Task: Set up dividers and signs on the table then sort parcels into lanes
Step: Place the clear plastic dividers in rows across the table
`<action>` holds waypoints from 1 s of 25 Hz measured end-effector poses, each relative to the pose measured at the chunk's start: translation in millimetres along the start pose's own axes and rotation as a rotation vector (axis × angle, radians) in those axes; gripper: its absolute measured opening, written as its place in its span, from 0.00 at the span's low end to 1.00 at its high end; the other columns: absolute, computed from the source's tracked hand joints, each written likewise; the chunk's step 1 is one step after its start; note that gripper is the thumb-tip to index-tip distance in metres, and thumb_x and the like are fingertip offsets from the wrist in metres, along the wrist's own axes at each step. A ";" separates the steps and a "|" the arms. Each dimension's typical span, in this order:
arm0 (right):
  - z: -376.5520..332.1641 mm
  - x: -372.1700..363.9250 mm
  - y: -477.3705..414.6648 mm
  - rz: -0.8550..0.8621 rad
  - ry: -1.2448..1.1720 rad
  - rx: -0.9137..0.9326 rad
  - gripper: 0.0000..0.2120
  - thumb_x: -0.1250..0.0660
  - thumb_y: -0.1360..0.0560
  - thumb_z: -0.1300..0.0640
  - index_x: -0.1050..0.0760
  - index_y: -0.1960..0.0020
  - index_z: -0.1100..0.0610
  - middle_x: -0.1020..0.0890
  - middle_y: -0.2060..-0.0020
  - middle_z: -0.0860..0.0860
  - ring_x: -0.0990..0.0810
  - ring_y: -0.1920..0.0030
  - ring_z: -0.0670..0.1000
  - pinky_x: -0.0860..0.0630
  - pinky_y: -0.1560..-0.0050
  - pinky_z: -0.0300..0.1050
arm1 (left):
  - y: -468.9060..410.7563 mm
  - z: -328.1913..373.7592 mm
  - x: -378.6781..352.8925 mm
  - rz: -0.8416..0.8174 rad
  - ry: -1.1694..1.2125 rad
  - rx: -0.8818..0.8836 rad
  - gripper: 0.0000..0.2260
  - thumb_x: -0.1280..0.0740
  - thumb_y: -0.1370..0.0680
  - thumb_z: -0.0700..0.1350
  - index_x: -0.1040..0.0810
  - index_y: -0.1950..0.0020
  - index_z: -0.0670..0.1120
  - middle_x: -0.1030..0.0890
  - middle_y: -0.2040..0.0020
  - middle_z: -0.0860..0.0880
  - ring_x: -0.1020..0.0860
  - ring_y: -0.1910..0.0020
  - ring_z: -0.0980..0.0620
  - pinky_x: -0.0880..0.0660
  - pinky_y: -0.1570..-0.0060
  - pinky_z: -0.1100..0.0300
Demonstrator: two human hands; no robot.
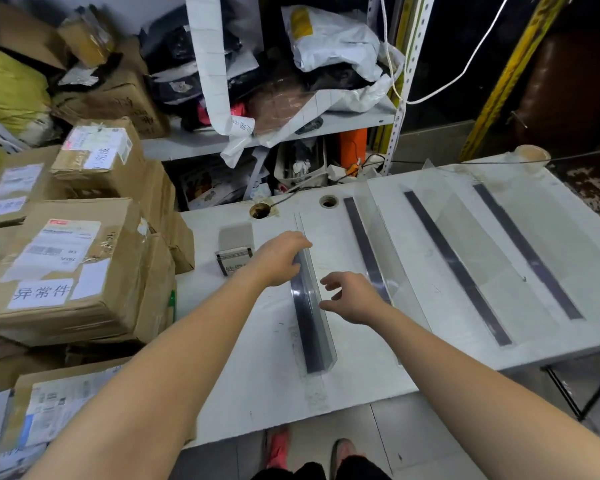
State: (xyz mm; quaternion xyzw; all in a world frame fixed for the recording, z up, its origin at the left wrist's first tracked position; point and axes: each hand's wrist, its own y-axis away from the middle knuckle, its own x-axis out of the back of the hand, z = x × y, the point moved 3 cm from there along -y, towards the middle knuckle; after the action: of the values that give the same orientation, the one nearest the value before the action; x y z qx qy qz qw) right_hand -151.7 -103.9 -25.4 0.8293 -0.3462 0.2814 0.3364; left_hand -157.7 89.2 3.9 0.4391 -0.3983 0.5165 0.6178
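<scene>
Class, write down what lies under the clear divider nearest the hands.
A dark strip runs under the divider, seen through its plastic, on the white table. The left hand hides part of it.

Bright, even light covers the white table; beyond its far right corner the room is dark; slight blur throughout, straight lines bend near the frame edges
</scene>
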 end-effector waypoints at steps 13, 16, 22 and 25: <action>-10.4 -19.3 6.1 0.102 -0.124 -0.221 0.18 0.26 0.30 0.59 0.17 0.40 0.57 0.14 0.50 0.51 0.22 0.64 0.40 0.23 0.58 0.36 | -39.3 -33.9 -13.3 -0.047 -0.028 -0.391 0.07 0.28 0.23 0.40 0.15 0.46 0.47 0.22 0.41 0.51 0.24 0.43 0.52 0.23 0.46 0.54; -11.1 -21.8 7.2 0.114 -0.174 -0.259 0.18 0.27 0.30 0.60 0.17 0.40 0.57 0.15 0.51 0.50 0.21 0.64 0.42 0.21 0.62 0.37 | -42.9 -42.4 -11.4 -0.048 -0.039 -0.428 0.06 0.26 0.26 0.41 0.20 0.55 0.50 0.23 0.45 0.52 0.23 0.49 0.51 0.23 0.52 0.57; -13.4 -25.8 14.5 0.073 -0.238 -0.285 0.24 0.29 0.31 0.66 0.20 0.36 0.54 0.17 0.47 0.49 0.19 0.68 0.51 0.21 0.70 0.41 | -61.9 -61.9 -8.1 -0.177 -0.064 -0.414 0.11 0.29 0.24 0.39 0.26 0.57 0.54 0.23 0.52 0.53 0.23 0.54 0.53 0.24 0.54 0.58; -8.8 -26.1 18.1 0.078 -0.275 -0.314 0.24 0.30 0.31 0.66 0.19 0.36 0.53 0.16 0.46 0.48 0.16 0.63 0.55 0.18 0.68 0.45 | -77.5 -70.5 -2.5 -0.174 -0.099 -0.442 0.07 0.29 0.25 0.37 0.21 0.56 0.49 0.24 0.54 0.53 0.24 0.52 0.51 0.23 0.52 0.53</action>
State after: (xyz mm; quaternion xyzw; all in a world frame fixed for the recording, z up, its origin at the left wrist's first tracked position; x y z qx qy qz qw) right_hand -183.2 -96.8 -31.6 0.7833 -0.4601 0.1210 0.4002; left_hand -78.8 149.5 -29.6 0.3506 -0.4921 0.3393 0.7210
